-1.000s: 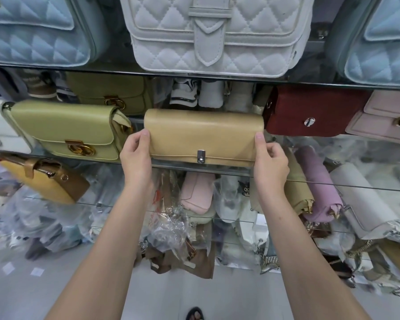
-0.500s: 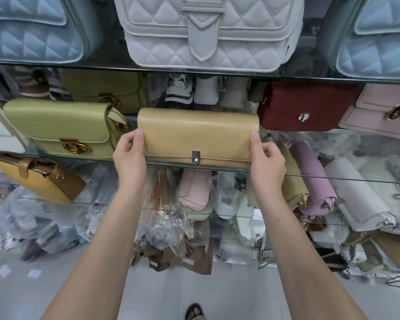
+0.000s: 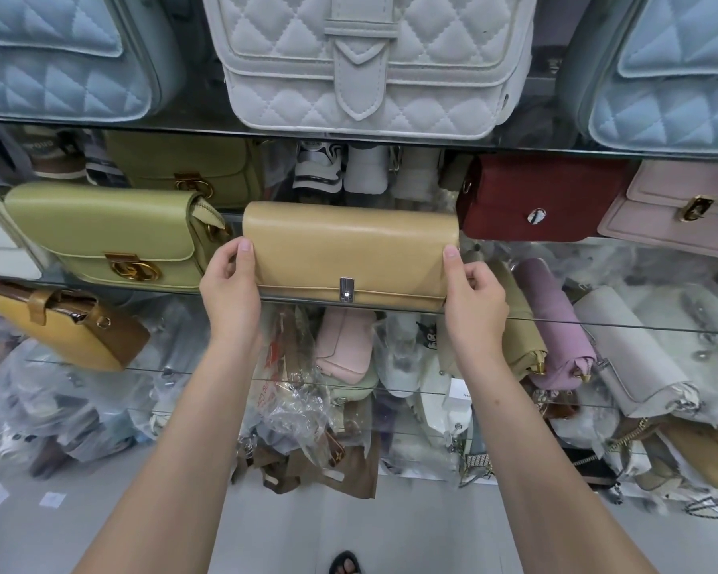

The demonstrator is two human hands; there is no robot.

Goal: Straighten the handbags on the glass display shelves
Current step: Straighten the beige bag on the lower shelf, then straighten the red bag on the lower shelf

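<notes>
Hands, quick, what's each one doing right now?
Left hand: grips the left end of the tan handbag.
Right hand: grips the right end of the same bag.

Shop display, viewed looking down. Glass shelves (image 3: 639, 327) cross the view in stacked tiers, their thin front edges showing as dark or greenish lines; the top shelf (image 3: 100, 125) has the darkest edge. Under the lower tiers, clear plastic wrappings (image 3: 295, 412) lie heaped and crumpled, catching white glints. A piece of brown paper (image 3: 340, 478) rests at the foot of the heap. The floor (image 3: 411, 528) is pale grey and smooth, with two small white paper scraps (image 3: 52, 500) at lower left. Lighting is even and soft, without hard shadows.
</notes>
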